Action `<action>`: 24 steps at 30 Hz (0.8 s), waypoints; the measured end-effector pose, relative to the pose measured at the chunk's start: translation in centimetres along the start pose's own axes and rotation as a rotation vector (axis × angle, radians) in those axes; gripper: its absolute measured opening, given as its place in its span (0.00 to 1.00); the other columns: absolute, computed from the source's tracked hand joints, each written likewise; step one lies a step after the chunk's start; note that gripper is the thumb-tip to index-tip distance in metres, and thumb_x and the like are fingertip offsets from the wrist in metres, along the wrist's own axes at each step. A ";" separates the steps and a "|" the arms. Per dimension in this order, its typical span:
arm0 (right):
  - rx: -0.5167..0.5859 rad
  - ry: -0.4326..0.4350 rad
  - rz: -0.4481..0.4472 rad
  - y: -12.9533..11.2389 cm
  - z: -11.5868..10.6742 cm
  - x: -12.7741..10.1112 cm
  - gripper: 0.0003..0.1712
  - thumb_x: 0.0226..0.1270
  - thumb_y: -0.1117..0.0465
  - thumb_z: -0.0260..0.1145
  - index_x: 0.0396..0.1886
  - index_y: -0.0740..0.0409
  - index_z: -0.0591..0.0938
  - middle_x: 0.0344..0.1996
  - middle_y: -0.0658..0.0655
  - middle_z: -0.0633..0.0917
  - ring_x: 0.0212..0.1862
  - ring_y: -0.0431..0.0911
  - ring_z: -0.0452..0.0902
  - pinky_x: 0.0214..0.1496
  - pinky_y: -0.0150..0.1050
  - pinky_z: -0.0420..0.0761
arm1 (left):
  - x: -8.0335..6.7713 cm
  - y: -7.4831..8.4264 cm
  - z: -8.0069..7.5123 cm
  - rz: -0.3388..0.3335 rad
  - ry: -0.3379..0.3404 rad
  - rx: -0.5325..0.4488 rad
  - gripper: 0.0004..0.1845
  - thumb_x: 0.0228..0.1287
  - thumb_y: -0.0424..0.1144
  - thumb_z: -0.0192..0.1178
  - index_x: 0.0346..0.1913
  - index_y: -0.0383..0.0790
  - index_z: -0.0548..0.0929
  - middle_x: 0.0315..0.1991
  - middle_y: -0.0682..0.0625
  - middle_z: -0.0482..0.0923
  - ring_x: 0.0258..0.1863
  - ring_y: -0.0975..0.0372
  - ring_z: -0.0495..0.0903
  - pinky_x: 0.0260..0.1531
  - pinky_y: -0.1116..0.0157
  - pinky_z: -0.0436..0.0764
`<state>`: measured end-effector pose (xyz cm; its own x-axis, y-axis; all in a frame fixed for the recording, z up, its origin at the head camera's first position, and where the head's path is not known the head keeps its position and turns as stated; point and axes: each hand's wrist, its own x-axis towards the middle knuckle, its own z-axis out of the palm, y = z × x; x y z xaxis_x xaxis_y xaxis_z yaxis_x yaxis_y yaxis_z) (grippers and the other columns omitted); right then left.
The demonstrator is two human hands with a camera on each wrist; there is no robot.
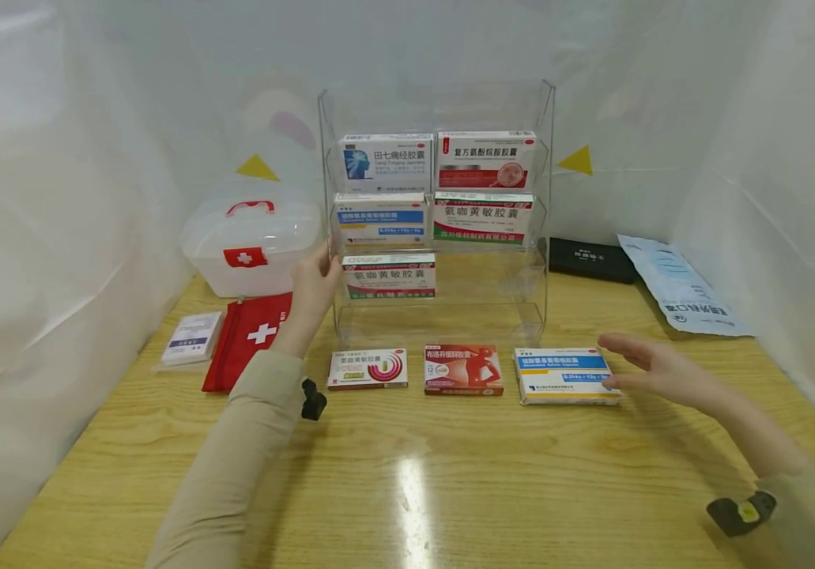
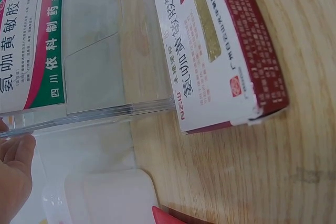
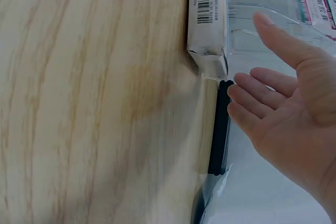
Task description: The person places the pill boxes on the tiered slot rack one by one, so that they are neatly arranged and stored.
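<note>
My left hand (image 1: 315, 284) grips the left side edge of a clear tiered display rack (image 1: 443, 316); in the left wrist view, fingers (image 2: 21, 153) show around that edge. Medicine boxes stand on the rack's tiers, the lowest being a green-and-white box (image 1: 389, 276). On the table before it lie a white box with pink rings (image 1: 367, 369), a red box (image 1: 463, 370) and a blue-and-white box (image 1: 567, 375). Beside that last box's right end hovers my right hand (image 1: 663, 375), thumb and fingers spread with nothing between them, as the right wrist view shows too.
At the left stand a white first-aid case (image 1: 258, 237), a red pouch (image 1: 247, 340) and a small white box (image 1: 192, 338). A black case (image 1: 590, 259) and a blue-white mask packet (image 1: 684, 284) lie at the back right. White sheeting hangs around the table.
</note>
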<state>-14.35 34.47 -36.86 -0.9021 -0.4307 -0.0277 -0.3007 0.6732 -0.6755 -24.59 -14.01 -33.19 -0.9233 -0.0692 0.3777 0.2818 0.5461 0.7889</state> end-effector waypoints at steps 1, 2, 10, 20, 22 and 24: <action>-0.019 -0.005 0.007 0.1 0.0 0.1 0.40 0.57 0.56 0.69 0.65 0.71 0.65 0.63 0.73 0.68 0.67 0.50 0.64 0.53 0.07 0.56 | 0.0 0.0 0.0 -0.001 0.000 -0.001 0.23 0.69 0.33 0.50 0.66 0.44 0.69 0.61 0.43 0.74 0.58 0.53 0.76 0.55 0.58 0.78; -0.034 -0.011 0.012 0.1 0.0 0.2 0.41 0.57 0.56 0.69 0.65 0.71 0.65 0.63 0.74 0.68 0.66 0.59 0.63 0.53 0.07 0.56 | 0.0 0.1 0.0 -0.002 0.001 -0.001 0.23 0.69 0.33 0.50 0.66 0.44 0.70 0.61 0.42 0.74 0.57 0.53 0.77 0.55 0.58 0.78; -0.082 -0.059 0.010 0.5 0.3 0.9 0.44 0.53 0.58 0.72 0.64 0.75 0.64 0.62 0.77 0.67 0.63 0.72 0.60 0.60 0.63 0.62 | 0.0 0.2 0.0 -0.003 0.007 0.007 0.23 0.69 0.33 0.50 0.66 0.44 0.69 0.60 0.42 0.74 0.57 0.53 0.77 0.54 0.58 0.79; -0.114 -0.103 0.026 0.1 0.4 1.2 0.46 0.54 0.55 0.72 0.65 0.75 0.62 0.63 0.76 0.67 0.64 0.73 0.59 0.61 0.65 0.64 | 0.0 0.2 0.0 0.005 0.013 0.020 0.23 0.69 0.33 0.50 0.66 0.44 0.70 0.58 0.41 0.75 0.54 0.52 0.79 0.52 0.57 0.80; -0.116 -0.102 0.031 0.0 0.5 1.2 0.47 0.53 0.54 0.72 0.65 0.75 0.62 0.63 0.76 0.67 0.64 0.73 0.59 0.61 0.65 0.64 | 0.0 0.1 0.0 0.003 0.014 0.019 0.23 0.69 0.33 0.50 0.66 0.44 0.69 0.59 0.41 0.75 0.55 0.52 0.79 0.53 0.58 0.80; -0.121 -0.098 0.033 0.0 0.5 1.3 0.47 0.53 0.53 0.72 0.65 0.74 0.62 0.62 0.76 0.68 0.64 0.73 0.59 0.62 0.65 0.64 | 0.0 0.1 0.0 0.003 0.012 0.014 0.23 0.69 0.33 0.50 0.66 0.45 0.69 0.59 0.42 0.75 0.56 0.53 0.78 0.54 0.58 0.79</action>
<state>-15.30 33.57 -37.26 -0.8794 -0.4596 -0.1243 -0.3117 0.7531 -0.5795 -24.51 -13.92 -33.11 -0.9194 -0.0778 0.3856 0.2805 0.5576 0.7813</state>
